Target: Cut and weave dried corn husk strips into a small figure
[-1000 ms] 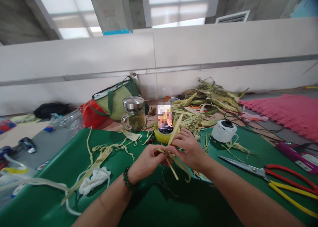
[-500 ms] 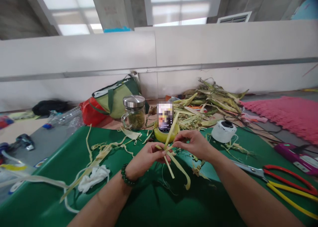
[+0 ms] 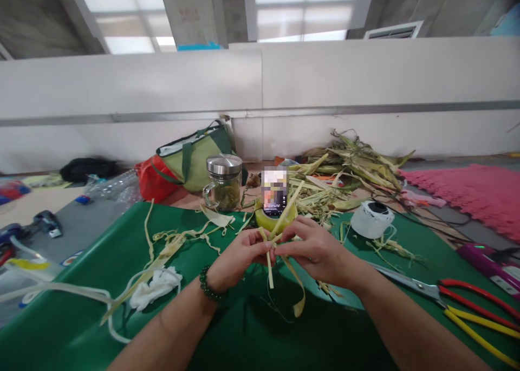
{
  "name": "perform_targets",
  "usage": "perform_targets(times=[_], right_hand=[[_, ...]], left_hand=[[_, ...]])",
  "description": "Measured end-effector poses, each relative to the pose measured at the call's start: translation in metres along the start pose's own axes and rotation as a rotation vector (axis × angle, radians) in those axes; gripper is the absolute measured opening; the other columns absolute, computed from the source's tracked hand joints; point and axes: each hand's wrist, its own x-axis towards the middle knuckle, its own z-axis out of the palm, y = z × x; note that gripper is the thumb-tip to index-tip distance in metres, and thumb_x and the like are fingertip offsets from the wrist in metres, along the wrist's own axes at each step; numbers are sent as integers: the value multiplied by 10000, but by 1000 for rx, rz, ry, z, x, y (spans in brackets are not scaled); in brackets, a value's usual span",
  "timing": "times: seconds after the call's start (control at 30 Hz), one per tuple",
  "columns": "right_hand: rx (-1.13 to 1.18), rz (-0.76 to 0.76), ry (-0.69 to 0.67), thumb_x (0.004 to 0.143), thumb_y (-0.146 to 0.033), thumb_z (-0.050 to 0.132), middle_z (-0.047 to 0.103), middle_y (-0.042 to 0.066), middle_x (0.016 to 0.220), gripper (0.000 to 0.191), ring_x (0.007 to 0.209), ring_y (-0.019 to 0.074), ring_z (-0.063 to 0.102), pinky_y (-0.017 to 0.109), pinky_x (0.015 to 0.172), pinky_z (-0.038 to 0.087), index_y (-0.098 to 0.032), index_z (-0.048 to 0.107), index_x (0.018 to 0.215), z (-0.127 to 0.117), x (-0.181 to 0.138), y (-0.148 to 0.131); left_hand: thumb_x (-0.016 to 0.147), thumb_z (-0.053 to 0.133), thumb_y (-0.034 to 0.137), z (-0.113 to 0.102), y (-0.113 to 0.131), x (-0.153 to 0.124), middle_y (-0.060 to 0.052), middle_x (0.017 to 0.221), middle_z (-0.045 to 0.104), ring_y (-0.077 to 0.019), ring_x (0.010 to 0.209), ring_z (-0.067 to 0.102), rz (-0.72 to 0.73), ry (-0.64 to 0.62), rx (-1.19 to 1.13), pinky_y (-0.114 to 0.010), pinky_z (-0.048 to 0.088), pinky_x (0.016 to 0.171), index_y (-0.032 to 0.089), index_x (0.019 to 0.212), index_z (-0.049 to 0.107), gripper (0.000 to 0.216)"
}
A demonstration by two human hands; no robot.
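My left hand and my right hand meet over the green table cover, both pinching crossed pale yellow husk strips. One strip sticks up toward the phone; two ends hang down below my fingers, one curling. A dark bead bracelet sits on my left wrist.
Behind my hands stand a yellow tape roll propping the phone, a lidded glass jar, a white twine spool and a heap of corn husks. Scissors lie right. Loose strips and white cloth lie left.
My hands have shifted slightly and drawn closer together on the strips. The hanging ends now point more straight down. The view has tilted a little.
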Motion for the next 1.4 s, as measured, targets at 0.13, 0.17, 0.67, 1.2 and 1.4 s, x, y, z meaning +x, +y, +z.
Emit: perform_targets(times=[0.13, 0.17, 0.67, 1.2, 1.4], right_hand=[[-29, 70, 84, 783, -63, 493, 626, 52, 795, 213, 768, 173, 520, 314, 700, 404, -190, 660, 814, 3, 0, -1], [-35, 116, 119, 791, -101, 516, 632, 58, 800, 154, 775, 179, 530, 321, 710, 407, -177, 650, 803, 4, 0, 0], [-65, 268, 120, 872, -290, 545, 644, 27, 674, 252, 671, 146, 544, 288, 705, 381, -169, 612, 661, 25, -2, 4], [-66, 157, 113, 875, -272, 532, 640, 36, 653, 227, 681, 153, 555, 293, 702, 392, -166, 622, 695, 23, -3, 9], [-54, 149, 104, 886, -276, 504, 625, 32, 620, 279, 640, 144, 524, 272, 650, 386, -165, 597, 648, 22, -1, 8]], left_hand=[[614, 757, 371, 0, -1, 0, -7, 593, 614, -105, 566, 555, 19, -14, 48, -227, 456, 592, 118, 699, 617, 302], [622, 751, 385, 0, -2, -1, -12, 596, 621, -111, 578, 562, 24, -26, 73, -228, 457, 599, 115, 705, 624, 309], [672, 678, 295, 0, -6, 0, -51, 683, 701, -155, 679, 625, 25, -69, 251, -235, 466, 647, 118, 767, 709, 203], [665, 681, 272, 4, -7, -1, -62, 700, 715, -168, 678, 632, 40, -45, 262, -239, 470, 636, 118, 721, 713, 167], [670, 692, 300, 5, -7, -2, -63, 700, 713, -177, 688, 634, 41, -46, 270, -244, 471, 642, 118, 723, 714, 190]])
